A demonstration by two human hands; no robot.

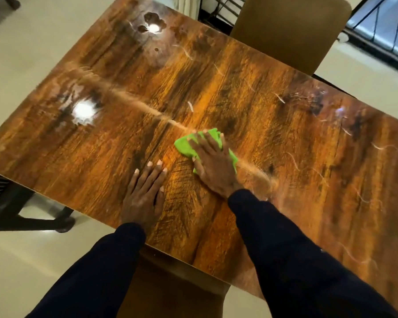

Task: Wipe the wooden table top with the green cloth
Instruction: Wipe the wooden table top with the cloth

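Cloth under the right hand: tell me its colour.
The cloth is plain bright green, under the right hand; the head view shows it.

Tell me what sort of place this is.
Probably a home dining area: a long glossy wooden table top, a brown padded chair drawn up to its far side, and a pale polished floor.

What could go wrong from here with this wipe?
The left hand lies flat on the glossy table top and may leave fresh prints. The green cloth is bunched small under the right hand, so a pass could miss the pale streaks toward the right end.
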